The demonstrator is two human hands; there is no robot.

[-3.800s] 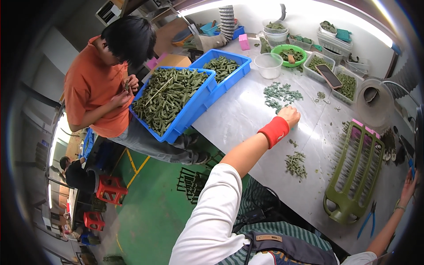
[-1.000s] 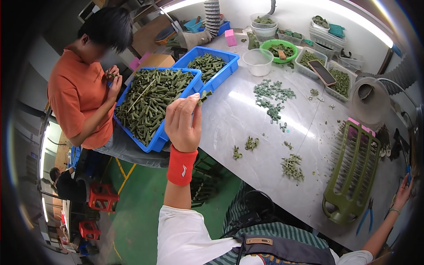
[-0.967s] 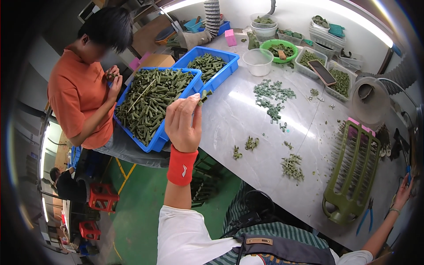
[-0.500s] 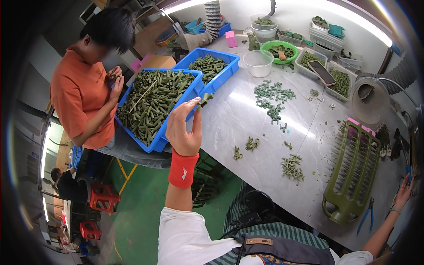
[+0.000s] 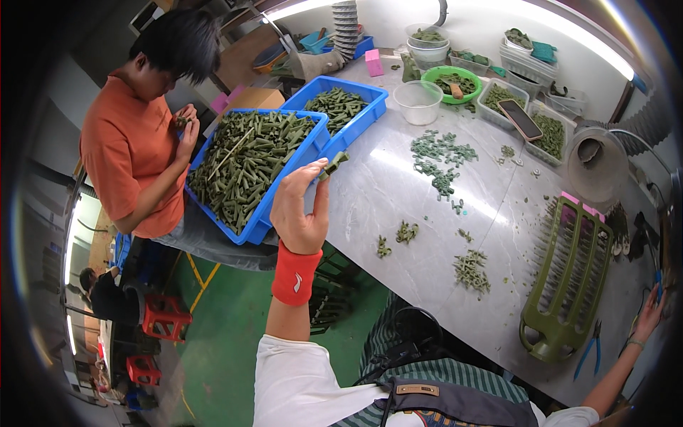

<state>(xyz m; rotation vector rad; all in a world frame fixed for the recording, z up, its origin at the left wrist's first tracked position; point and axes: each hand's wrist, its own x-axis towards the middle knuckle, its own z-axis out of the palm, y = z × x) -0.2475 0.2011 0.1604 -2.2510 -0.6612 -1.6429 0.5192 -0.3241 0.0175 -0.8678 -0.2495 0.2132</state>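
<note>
Head view shows a blue crate [image 5: 284, 196] full of green parts beside the grey bench [image 5: 398, 199], where the left hand [image 5: 299, 210] pinches one green part [image 5: 333, 164] above the crate's edge, while the right hand [image 5: 649, 317] rests on the bench's far edge, its grip unclear, over a green floor [image 5: 220, 334].

A dark-screened phone [image 5: 521, 119], rectangular with a reddish edge, lies across two trays [image 5: 498, 96].

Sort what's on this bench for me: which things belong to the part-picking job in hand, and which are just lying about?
In use:
left hand pinching a small green part
large blue bin full of green parts
smaller blue bin
loose green piles on the table

Lying about:
olive grille
blue pliers
phone
clear tub
pink block
</note>
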